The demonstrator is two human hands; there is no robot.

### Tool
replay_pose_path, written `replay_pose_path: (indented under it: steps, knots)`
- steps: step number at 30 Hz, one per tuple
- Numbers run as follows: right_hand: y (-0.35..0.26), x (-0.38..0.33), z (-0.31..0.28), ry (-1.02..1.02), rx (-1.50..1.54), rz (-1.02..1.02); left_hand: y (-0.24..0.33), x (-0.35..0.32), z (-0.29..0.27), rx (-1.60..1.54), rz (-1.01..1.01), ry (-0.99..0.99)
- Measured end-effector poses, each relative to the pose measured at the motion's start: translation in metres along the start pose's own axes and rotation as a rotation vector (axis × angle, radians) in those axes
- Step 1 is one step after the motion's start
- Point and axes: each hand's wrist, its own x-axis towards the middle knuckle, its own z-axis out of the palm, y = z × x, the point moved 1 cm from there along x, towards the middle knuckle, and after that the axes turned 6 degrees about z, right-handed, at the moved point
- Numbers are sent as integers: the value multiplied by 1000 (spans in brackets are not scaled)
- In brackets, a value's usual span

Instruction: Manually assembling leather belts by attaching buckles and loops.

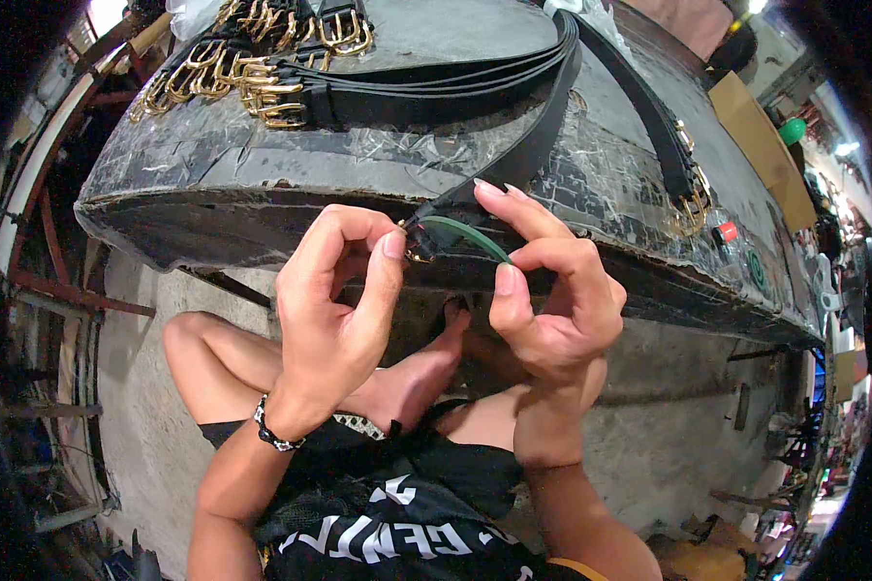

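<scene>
At the table's near edge, my left hand (344, 281) is closed, thumb and forefinger pinching the end of a black belt (523, 150). A small gold buckle part (419, 255) shows beside those fingertips, partly hidden. A thin green band (465, 232) arches from the belt end to my right hand (557, 281). The right thumb and forefinger pinch its far end, while the other fingers are raised beside the strap. Whether the band passes through the buckle, I cannot tell. The belt runs up and back over the tabletop from my hands.
Stacked black belts (426, 102) with gold buckles (271, 97) lie across the worn table (310, 160). Another belt (639, 92) hangs toward the right, near a green coil (757, 271) and a small red-capped item (725, 232). Metal framing (53, 232) stands at left.
</scene>
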Motion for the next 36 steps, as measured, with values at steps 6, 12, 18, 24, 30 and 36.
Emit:
replay_pose_path:
  steps: [6, 12, 18, 24, 30, 36]
  knots:
    - [-1, 0, 4, 4, -59, -52, -6, -3, 0, 29, 56, -17]
    - [-3, -1, 4, -6, -102, -67, -6, -3, 1, 5, 61, -6]
    - [-3, -1, 6, -11, -145, -83, -8, -3, 1, 5, 84, -12]
    - [-2, -1, 5, -5, -134, -91, -4, -3, 0, -17, 99, -22]
    - [-1, -8, 7, 87, 307, 266, -5, -2, 3, 437, 580, -121]
    - [3, -5, -4, 83, 502, 279, -6, -7, 13, 504, 514, -132]
